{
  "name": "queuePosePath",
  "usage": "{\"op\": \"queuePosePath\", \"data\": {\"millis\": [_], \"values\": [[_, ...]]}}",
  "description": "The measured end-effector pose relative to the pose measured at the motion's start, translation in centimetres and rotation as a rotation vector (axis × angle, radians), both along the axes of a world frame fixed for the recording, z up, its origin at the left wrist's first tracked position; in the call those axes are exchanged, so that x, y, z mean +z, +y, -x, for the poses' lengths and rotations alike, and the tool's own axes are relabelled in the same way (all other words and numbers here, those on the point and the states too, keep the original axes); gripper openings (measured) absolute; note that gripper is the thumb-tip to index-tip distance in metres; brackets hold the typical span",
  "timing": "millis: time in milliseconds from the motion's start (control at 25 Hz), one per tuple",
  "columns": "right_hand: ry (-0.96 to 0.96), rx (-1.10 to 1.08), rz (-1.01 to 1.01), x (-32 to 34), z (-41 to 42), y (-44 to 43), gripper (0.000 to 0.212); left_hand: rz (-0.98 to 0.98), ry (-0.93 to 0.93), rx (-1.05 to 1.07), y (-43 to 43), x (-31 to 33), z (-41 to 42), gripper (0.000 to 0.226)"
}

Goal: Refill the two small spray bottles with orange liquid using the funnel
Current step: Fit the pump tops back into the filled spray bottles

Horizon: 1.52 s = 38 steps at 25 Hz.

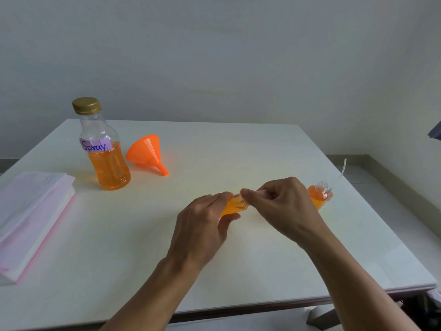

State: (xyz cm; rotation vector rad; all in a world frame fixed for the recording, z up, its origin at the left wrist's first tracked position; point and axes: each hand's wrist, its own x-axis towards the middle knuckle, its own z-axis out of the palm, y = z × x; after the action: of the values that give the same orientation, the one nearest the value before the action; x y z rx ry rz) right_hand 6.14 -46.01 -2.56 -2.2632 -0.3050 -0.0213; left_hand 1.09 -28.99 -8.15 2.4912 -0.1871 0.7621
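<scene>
Item 1: clear plastic bottle (105, 158), far left on the white table (238, 149), upright, gold screw cap (86, 105) on, about half full of orange liquid. Purple label (95, 145) handwritten "Spray."

Item 2: orange funnel (145, 152), on its side just right of that bottle, spout toward the near right.

Item 3: small spray bottle (235, 204), centre, holding orange liquid, tilted. The left hand (202, 225) grips its body with curled fingers; the right hand (284, 204) pinches a pale top piece (259, 192) at its neck.

Item 4: second small bottle (318, 194), right, neck uncapped, orange liquid inside; a thin clear tube (343, 169) rises beside it.

Item 5: pink-and-white folded stack (31, 211), near left.
</scene>
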Motion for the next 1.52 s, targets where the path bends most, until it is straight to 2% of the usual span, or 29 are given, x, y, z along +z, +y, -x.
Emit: {"op": "queuePosePath", "data": {"millis": [120,240,320,400,480,560,640,800,1080,1200,1240,1320,1520], "values": [[0.029,0.087,-0.207,0.3,0.0,0.1,0.032,0.304,0.104,-0.061,0.3,1.0,-0.3,0.038],[0.002,0.172,-0.205,0.5,0.3,-0.2,0.025,0.482,0.261,-0.094,0.6,1.1,-0.5,0.047],[-0.047,0.135,-0.194,0.3,0.0,-0.4,0.021,0.516,0.359,-0.109,1.4,0.8,-0.8,0.066],[-0.114,0.077,-0.184,0.0,-0.2,-0.5,0.016,0.446,0.418,-0.057,2.9,0.3,-1.1,0.075],[-0.166,0.046,-0.154,-0.1,-0.4,-0.4,0.008,0.233,0.428,0.048,4.3,-0.1,-1.0,0.061],[-0.209,0.052,-0.104,-0.5,-0.6,0.0,0.013,0.071,0.439,0.086,4.8,-0.5,-0.6,0.050],[-0.208,0.067,-0.083,-0.9,-0.7,0.4,0.009,-0.017,0.467,0.078,4.5,-1.1,-0.1,0.047],[-0.238,0.094,-0.020,-1.3,-0.9,1.5,0.016,-0.140,0.475,0.088,3.8,-2.1,0.2,0.049],[-0.279,0.091,0.066,-1.4,-0.6,1.7,0.027,-0.115,0.442,0.100,3.7,-2.6,0.4,0.048],[-0.249,0.095,0.123,-1.0,0.1,0.6,0.051,-0.002,0.325,0.098,3.7,-2.9,0.8,0.029],[-0.267,0.081,0.107,-0.7,0.5,-0.1,0.052,0.009,0.274,0.088,3.5,-2.8,1.2,0.021],[-0.319,0.065,0.050,-0.1,1.6,-1.9,0.046,0.033,0.217,0.056,2.6,-2.7,2.1,0.013],[-0.496,0.004,-0.190,1.3,4.1,-7.4,0.026,0.099,0.161,-0.109,-2.1,-2.3,4.7,0.015]]}}
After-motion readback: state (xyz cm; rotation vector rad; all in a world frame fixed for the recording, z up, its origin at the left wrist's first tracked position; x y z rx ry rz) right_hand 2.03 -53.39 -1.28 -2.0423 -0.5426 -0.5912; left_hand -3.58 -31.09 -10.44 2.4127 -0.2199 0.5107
